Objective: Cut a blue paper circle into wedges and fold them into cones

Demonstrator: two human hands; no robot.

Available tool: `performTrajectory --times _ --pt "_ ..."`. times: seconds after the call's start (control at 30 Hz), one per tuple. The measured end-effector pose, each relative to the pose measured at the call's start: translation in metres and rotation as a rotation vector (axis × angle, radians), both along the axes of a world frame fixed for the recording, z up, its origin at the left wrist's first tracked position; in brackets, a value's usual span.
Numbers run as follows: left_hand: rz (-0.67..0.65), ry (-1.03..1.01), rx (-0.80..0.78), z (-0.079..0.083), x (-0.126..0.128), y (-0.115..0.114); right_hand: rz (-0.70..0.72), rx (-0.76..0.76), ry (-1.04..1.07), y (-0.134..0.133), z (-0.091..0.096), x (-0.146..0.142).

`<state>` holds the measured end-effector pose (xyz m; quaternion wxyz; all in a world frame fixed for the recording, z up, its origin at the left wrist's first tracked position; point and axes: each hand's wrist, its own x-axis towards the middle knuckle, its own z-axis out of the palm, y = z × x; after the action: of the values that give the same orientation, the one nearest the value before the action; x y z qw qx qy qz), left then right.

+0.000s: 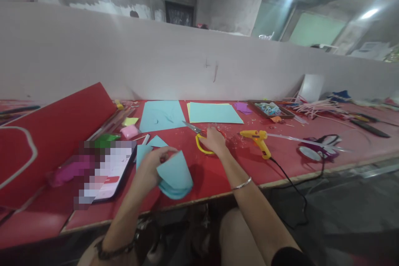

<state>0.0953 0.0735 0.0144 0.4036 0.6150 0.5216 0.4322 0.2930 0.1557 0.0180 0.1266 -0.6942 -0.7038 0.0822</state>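
Note:
My left hand point(157, 162) is closed on a curled piece of light-blue paper point(176, 174), held just above the front edge of the red table. Its fingertips are partly hidden behind the paper. Farther forward, my right hand point(215, 140) grips a pair of scissors point(202, 146) with yellow and red handles. The blades point away to the left, toward a large light-blue sheet point(162, 115) lying flat. Small blue paper pieces point(158, 141) lie beside my left hand.
A stack of blue and yellow sheets point(215, 113) lies at the back. To the right are a yellow glue gun point(258, 139) with a trailing cord, a tray point(285, 113) of small pieces and a knife point(370, 129). A phone point(115, 174) and leaning red board point(62, 133) occupy the left.

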Motion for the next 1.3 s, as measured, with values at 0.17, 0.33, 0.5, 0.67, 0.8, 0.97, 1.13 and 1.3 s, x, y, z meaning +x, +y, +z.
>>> performTrajectory --times 0.17,0.33,0.5,0.67,0.8,0.97,1.13,1.3 --pt "-0.368 -0.060 -0.277 -0.003 0.023 -0.014 -0.010 -0.009 -0.021 0.021 -0.007 -0.005" --pt "-0.397 0.097 -0.173 -0.005 0.019 -0.018 0.048 -0.004 -0.013 0.021 0.000 0.002" --pt "-0.062 0.464 -0.051 0.004 0.010 -0.022 0.160 0.117 0.112 -0.030 0.014 -0.004" --pt "0.183 0.647 -0.043 0.015 0.011 -0.024 0.570 0.367 0.520 -0.105 0.010 -0.039" --pt "0.258 0.710 -0.040 0.015 0.012 -0.022 0.465 0.488 0.252 -0.119 -0.001 -0.052" --pt "0.214 0.700 -0.006 0.006 0.004 -0.017 0.250 0.577 0.358 -0.103 -0.007 -0.039" --pt "0.093 0.737 0.169 -0.004 0.002 -0.013 0.083 0.322 0.883 -0.099 -0.008 -0.024" --pt "0.021 0.513 0.250 -0.007 0.017 -0.013 0.115 0.103 1.254 -0.096 -0.022 -0.024"
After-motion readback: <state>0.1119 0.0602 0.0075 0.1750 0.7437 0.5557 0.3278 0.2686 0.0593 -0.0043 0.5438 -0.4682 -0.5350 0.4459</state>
